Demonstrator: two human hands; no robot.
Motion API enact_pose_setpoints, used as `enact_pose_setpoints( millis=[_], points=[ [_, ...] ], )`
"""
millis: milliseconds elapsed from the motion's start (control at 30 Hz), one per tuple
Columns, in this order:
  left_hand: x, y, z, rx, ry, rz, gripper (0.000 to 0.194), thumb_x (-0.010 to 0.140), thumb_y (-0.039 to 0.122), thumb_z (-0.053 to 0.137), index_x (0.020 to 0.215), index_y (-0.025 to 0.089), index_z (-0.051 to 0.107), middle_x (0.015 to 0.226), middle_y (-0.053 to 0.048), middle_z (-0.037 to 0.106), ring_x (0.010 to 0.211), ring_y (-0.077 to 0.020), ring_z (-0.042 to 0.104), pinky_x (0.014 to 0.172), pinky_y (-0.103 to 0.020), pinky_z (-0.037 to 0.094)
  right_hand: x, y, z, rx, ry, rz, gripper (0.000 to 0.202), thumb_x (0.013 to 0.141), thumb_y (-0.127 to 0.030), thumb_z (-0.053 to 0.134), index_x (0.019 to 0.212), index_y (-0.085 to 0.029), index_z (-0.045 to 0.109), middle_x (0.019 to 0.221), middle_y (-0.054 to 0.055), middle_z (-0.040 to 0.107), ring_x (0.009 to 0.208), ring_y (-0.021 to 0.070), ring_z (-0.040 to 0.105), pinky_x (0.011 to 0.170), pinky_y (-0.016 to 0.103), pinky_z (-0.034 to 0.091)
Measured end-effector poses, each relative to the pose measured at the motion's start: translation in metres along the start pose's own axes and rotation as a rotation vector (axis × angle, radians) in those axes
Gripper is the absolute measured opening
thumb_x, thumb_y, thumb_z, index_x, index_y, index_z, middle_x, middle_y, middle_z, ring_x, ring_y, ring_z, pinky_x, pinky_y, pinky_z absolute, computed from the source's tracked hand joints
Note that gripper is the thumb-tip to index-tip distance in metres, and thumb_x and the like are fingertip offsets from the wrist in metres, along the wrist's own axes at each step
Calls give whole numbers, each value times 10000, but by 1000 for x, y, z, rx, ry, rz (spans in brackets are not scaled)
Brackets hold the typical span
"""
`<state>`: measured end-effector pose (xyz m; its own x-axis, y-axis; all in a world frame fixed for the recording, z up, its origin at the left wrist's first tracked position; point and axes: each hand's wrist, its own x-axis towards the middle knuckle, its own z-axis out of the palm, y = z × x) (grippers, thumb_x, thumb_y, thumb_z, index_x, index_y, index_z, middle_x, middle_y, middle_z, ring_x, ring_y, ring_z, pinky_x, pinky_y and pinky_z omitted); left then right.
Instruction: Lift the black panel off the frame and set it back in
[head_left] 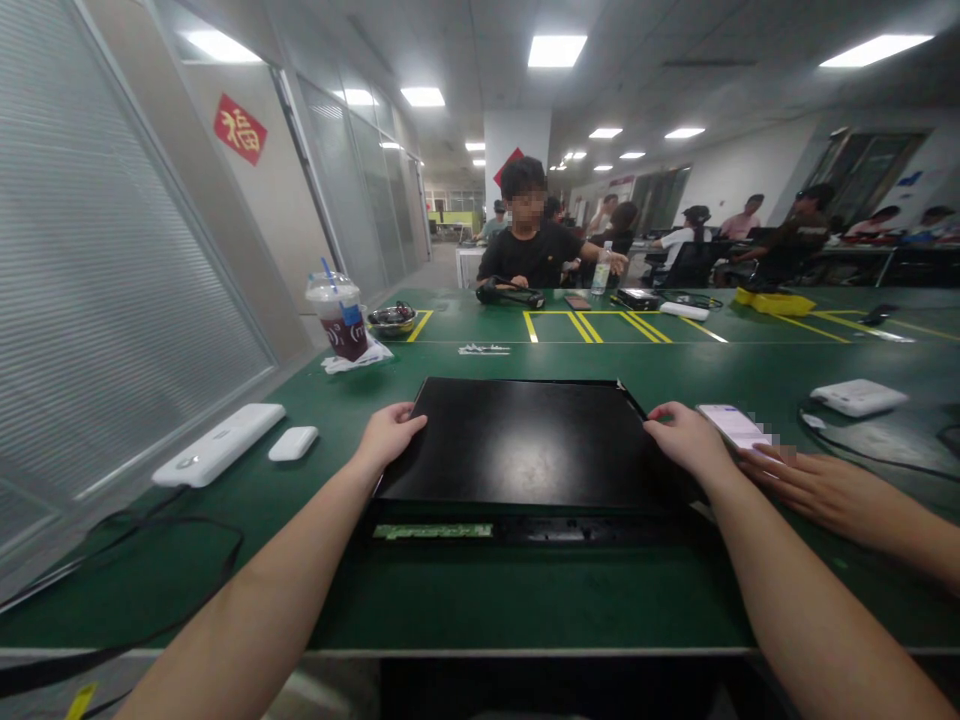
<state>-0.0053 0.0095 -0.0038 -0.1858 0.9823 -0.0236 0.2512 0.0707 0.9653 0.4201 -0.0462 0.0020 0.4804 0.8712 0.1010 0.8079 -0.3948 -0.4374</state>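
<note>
A flat black display panel (517,440) with a glossy face lies in front of me, tilted slightly over a dark frame. My left hand (392,437) pinches its left edge, thumb on top and fingers behind. On the opposite side, my right hand (686,438) closes thumb and fingers on the panel's right edge; its fingertips are partly hidden. Below the panel's near edge shows the frame's dark lower strip (570,530), with a green circuit board (433,531) at its left end.
Another person's hand (817,490) rests by a lit phone (739,428) close to my right forearm. White power banks (219,445) (859,397), an earbud case (293,443) and a drink cup (343,320) stand on the green table (540,600). A person (529,245) sits opposite.
</note>
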Motion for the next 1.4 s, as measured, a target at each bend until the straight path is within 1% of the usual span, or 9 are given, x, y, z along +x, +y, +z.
enact_pose_setpoints(
  millis=[233, 400, 433, 467, 533, 600, 700, 833, 1400],
  points=[
    [0, -2, 0, 15, -11, 22, 208, 663, 172, 761, 867, 169, 715, 824, -76, 779, 747, -228, 735, 676, -275, 557, 1, 6, 5, 129, 14, 3, 153, 747, -300, 637, 877, -254, 703, 786, 74, 702, 891, 298, 669, 759, 380, 491],
    [-1, -2, 0, 45, -4, 38, 211, 642, 186, 768, 846, 179, 713, 831, -85, 778, 776, -255, 736, 685, -294, 558, -6, 100, -39, 334, 35, 60, 214, 706, -136, 605, 781, -310, 705, 899, 80, 746, 1162, 275, 614, 1028, 401, 464],
    [0, -3, -1, 55, -5, 47, 210, 643, 190, 763, 846, 180, 713, 834, -84, 779, 790, -257, 736, 697, -293, 557, -7, 120, -49, 437, -86, 3, 281, 658, -76, 604, 764, -314, 708, 996, 79, 751, 1211, 257, 590, 1102, 371, 411],
    [2, -4, -1, 64, -8, 57, 211, 647, 195, 756, 853, 179, 714, 838, -81, 779, 807, -256, 737, 714, -291, 555, -8, 136, -56, 518, -100, -29, 338, 609, -38, 576, 738, -325, 700, 1035, 64, 750, 1214, 241, 589, 1146, 356, 365],
    [6, -8, -2, 90, -15, 69, 233, 652, 206, 744, 882, 177, 720, 849, -73, 781, 846, -253, 737, 755, -288, 549, -7, 146, -62, 502, -135, -82, 373, 569, -20, 555, 732, -320, 704, 1063, 60, 744, 1224, 232, 585, 1179, 350, 317],
    [9, -11, -3, 128, -11, 69, 271, 652, 219, 737, 919, 173, 726, 856, -67, 782, 867, -252, 736, 789, -293, 542, -5, 125, -52, 300, -134, -115, 282, 599, -67, 581, 700, -301, 702, 1003, 71, 753, 1175, 257, 616, 1134, 358, 364],
    [11, -12, -4, 161, 0, 74, 312, 651, 235, 730, 954, 157, 729, 888, -84, 784, 863, -256, 735, 796, -304, 536, 1, 62, -22, 165, -35, -76, 174, 705, -246, 604, 810, -292, 736, 857, 53, 746, 1037, 289, 657, 929, 387, 495],
    [8, -9, -4, 147, -5, 57, 379, 638, 272, 749, 989, 133, 719, 879, -97, 779, 811, -254, 730, 718, -304, 537, 8, 8, 5, 37, 7, -34, 243, 764, -329, 565, 892, -228, 745, 845, 85, 734, 879, 289, 667, 738, 359, 473],
    [7, -8, -9, 603, -21, 162, 378, 763, 360, 628, 1049, 137, 736, 802, -72, 738, 741, -237, 684, 666, -298, 474, 12, 16, 7, 58, 16, -59, 293, 768, -337, 551, 943, -220, 756, 827, 60, 744, 795, 234, 654, 664, 311, 433]
  ],
)
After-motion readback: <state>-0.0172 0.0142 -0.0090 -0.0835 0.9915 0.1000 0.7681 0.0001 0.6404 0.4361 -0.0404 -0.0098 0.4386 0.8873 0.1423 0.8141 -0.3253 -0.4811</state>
